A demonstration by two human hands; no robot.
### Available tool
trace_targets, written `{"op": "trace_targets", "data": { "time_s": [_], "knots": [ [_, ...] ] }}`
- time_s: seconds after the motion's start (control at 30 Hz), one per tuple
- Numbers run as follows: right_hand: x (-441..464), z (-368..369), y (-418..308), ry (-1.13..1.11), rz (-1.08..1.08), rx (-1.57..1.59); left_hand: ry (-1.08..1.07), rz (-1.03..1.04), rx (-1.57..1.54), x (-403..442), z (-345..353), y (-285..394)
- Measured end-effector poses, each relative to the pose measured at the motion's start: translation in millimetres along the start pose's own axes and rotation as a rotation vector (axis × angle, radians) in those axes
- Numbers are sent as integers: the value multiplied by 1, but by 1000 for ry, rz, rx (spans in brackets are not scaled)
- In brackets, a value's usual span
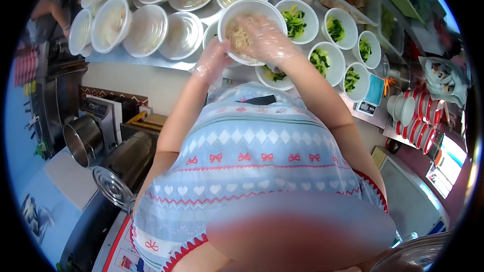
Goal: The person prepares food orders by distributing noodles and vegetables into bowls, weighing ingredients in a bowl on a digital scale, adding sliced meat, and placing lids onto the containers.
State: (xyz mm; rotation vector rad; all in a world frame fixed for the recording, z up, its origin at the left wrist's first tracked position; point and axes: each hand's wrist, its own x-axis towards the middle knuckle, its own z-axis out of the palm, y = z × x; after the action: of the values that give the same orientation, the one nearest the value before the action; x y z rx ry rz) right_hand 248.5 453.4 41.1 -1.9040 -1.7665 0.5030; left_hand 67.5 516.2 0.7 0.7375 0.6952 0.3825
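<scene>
Bowl (252,7): round, between both hands, partly over greens (274,74).
Left hand (214,61): pinches the near-left rim.
Right hand (272,40): inside, right of the shreds (238,39); whether its fingers close, I cannot tell.

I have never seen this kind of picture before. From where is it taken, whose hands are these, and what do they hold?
There is no machine here: one camera, worn on a person's head, looks forward and down, so the patterned blue clothing fills the lower middle. The left hand, gloved in clear plastic, holds a white bowl near its rim; the right hand, also gloved, is inside it, at pale shredded food. On the metal counter, covered bowls stand to the left and open bowls of chopped greens to the right.
</scene>
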Motion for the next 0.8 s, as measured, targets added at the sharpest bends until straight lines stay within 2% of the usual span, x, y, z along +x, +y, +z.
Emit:
{"op": "trace_targets", "data": {
  "time_s": [0.07, 0.13, 0.23, 0.3, 0.43, 0.57, 0.63, 0.8],
  "knots": [
    [14, 18, -4, -240, -35, -252, 42, 27, 39, -2, 3, -1],
    [24, 24, -10, -263, -35, -223, 156, 37, 83, 3, -7, -11],
    [38, 41, -5, -313, -41, -62, 176, 122, 22, 4, -19, -13],
    [48, 45, -2, -459, 2, -36, 239, 95, 15, 13, -31, -16],
    [59, 36, 1, -414, -2, 59, 310, 102, 2, 12, -42, -18],
    [62, 7, -16, -280, -183, 272, 358, 128, -64, 6, -53, -20],
    [64, -9, -27, -321, -26, 526, 380, 130, -82, 1, -51, -17],
    [73, -18, -33, -307, -16, 698, 364, 158, -113, 0, -58, -19]
  ]
}}
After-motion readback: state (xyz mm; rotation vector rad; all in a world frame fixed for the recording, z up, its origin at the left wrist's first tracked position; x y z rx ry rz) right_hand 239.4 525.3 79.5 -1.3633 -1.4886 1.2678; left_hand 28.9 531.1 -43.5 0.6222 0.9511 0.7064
